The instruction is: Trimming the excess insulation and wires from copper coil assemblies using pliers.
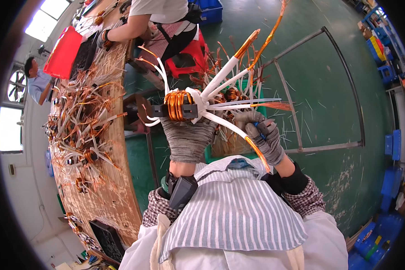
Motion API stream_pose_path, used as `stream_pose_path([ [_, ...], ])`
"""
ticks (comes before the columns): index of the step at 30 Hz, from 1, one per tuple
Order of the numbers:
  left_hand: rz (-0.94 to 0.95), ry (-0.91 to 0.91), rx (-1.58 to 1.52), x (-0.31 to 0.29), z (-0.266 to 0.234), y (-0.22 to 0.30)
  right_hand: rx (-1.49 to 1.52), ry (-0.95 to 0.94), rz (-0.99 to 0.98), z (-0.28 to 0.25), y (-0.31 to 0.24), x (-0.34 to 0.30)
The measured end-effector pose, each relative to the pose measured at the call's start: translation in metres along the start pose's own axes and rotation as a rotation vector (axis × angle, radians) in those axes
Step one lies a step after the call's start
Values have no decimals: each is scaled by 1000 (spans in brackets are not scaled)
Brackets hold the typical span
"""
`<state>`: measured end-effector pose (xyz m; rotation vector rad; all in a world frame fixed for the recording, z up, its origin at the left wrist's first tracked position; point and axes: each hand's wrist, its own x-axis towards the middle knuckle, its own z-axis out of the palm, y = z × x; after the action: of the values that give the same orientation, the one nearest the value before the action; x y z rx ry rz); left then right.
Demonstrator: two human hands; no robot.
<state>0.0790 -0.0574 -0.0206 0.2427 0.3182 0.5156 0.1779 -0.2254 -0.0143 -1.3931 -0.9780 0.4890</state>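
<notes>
My left hand [187, 139], in a grey knit glove, is closed around a copper-wound coil [179, 105] with black end pieces. Thick white-sleeved leads [221, 80] with bare copper ends fan out from it, mostly up and to the right. One lower lead [227, 122] runs to its copper end beside my right hand [267, 139]. That gloved hand is closed, with a small blue and dark thing between its fingers; its kind cannot be made out. Whether the fingers also touch the lead is unclear.
On the left, a wooden workbench [110, 189] carries a heap of similar coils [83, 108]. More coils fill a green crate [245, 87] beyond my hands. A metal frame [324, 147] stands on the right. Across the bench a co-worker [155, 18] sits on a red stool [189, 58].
</notes>
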Motion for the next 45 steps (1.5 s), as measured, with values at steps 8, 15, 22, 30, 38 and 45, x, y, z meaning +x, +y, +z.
stream_pose_path([
  [8,55,6,12,-23,17,-3,105,219,61,29,46,5],
  [15,21,10,-140,-29,27,-3,688,515,139,10,32,-9],
  [22,-11,18,-94,-23,23,-8,-414,147,-126,7,15,-20],
  [30,155,-13,-74,-24,23,-12,3,-50,237,39,13,-3],
  [38,193,-32,-61,-34,21,-11,-230,-232,303,34,14,7],
  [45,187,-178,-8,-34,12,-6,-131,-369,406,35,11,12],
])
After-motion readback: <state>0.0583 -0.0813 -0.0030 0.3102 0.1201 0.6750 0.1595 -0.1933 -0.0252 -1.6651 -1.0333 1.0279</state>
